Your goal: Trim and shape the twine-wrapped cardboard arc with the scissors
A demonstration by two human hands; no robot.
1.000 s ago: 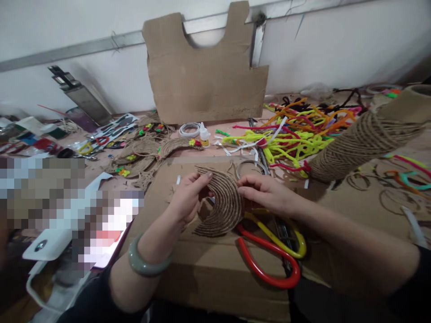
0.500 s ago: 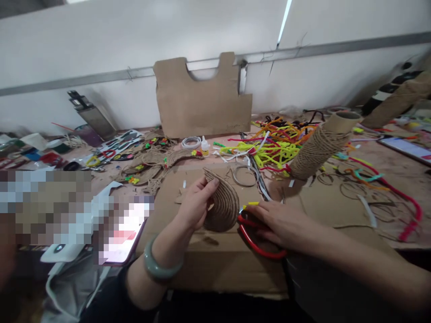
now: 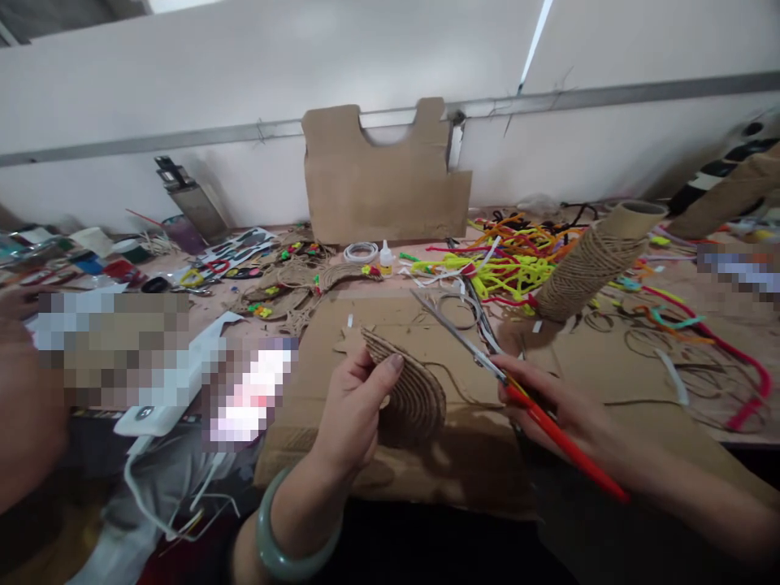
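My left hand (image 3: 359,402) pinches a rounded piece covered in rows of brown twine (image 3: 420,398) between thumb and fingers, above a cardboard sheet (image 3: 341,455). A loose strand of twine (image 3: 454,378) trails from beside the piece toward the right. Red-handled scissors (image 3: 536,414) are in my right hand (image 3: 561,398), their blades pointing up and left, apart from the twine piece. The fingers wrap the handles, partly hidden. A green bangle (image 3: 274,528) rings my left wrist.
Behind are a glue bottle (image 3: 386,260), a white tape roll (image 3: 361,253), bright pipe cleaners (image 3: 517,272) and a twine-wound cardboard tube (image 3: 600,260). A cut cardboard panel (image 3: 390,191) leans on the wall. At left lie a white power bank (image 3: 164,398) and another person's hand (image 3: 30,398).
The scissors have swung from beside the twine piece so their blades now point up and left. The view has shifted slightly left. My left hand keeps its pinch.
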